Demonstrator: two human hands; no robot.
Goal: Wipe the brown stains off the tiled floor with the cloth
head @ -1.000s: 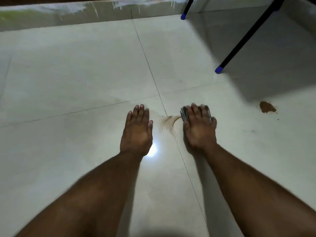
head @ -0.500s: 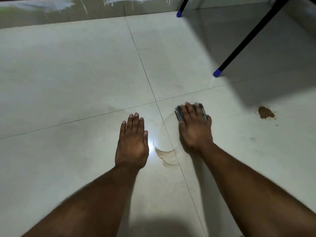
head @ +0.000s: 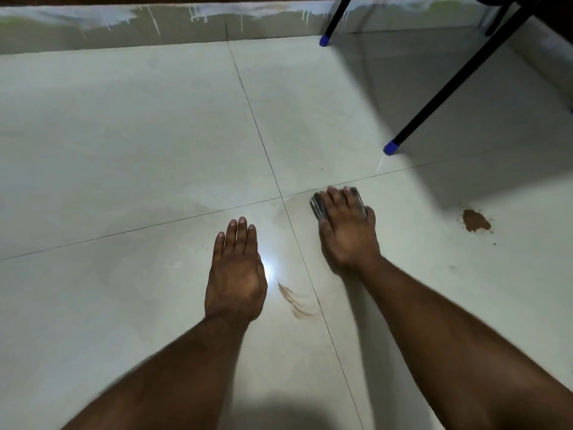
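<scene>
I observed the tiled floor (head: 124, 144) running pale and glossy across the whole view, with a paint-streaked skirting (head: 124, 23) along its far edge at 12 o'clock.

My left hand (head: 235, 274) lay flat, palm down, on the tile below the grout crossing. Its fingers (head: 237, 234) were straight and close together, pointing toward 12 o'clock, and they held nothing. A bright glare spot (head: 269, 270) sat on the tile just beside that hand, at its 3 o'clock.

At 4 o'clock from the left hand I noted a thin smeared brown stain (head: 296, 301), streaked in curved lines and lying just short of the grout line (head: 313, 293) that ran between my two forearms.

My right hand (head: 347, 231) pressed down on the cloth (head: 317, 206), a dark grey wad mostly hidden beneath it, just right of the grout crossing. The right fingers (head: 338, 200) lay spread over the cloth, its edge showing past them at 10 o'clock. I could not tell whether the thumb gripped it.

At 3 o'clock from the right hand, well apart, I recorded a solid brown stain (head: 476, 221) with small specks around it, untouched.

At 1 o'clock stood two black legs with blue caps, the near leg (head: 391, 148) and the far leg (head: 324, 40).
</scene>
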